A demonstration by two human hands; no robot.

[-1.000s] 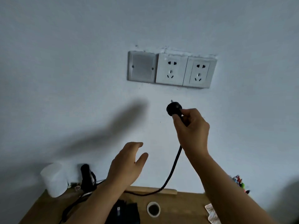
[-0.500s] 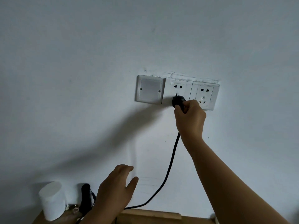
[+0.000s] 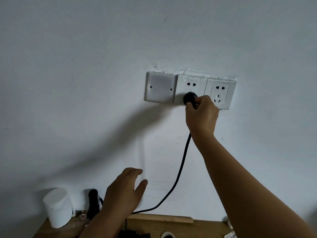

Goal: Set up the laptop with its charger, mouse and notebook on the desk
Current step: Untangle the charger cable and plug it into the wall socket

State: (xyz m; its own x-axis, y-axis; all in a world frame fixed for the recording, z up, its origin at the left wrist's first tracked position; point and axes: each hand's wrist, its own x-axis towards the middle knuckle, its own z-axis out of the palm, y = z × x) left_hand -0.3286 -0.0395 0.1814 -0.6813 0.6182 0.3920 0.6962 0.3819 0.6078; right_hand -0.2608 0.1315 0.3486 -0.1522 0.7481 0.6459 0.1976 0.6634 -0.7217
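Observation:
My right hand (image 3: 202, 115) grips the black charger plug (image 3: 188, 98), which is pressed against the lower holes of the middle wall socket (image 3: 191, 83). Its black cable (image 3: 181, 162) hangs down the wall and curves left to the desk (image 3: 159, 225). My left hand (image 3: 123, 193) hovers above the desk's back edge with fingers apart, holding nothing. A black charger brick (image 3: 133, 235) shows partly at the bottom edge. Laptop, mouse and notebook are out of view.
A second socket (image 3: 221, 93) sits right of the plug, and a blank cover plate (image 3: 160, 87) left of it. On the desk stand a white paper roll (image 3: 58, 208), a black flashlight-like object (image 3: 92, 203) and a tape roll (image 3: 168, 235).
My right hand carried the plug up from below the sockets and pushed it onto the middle socket. The view tilted upward, and my left hand stayed low near the desk.

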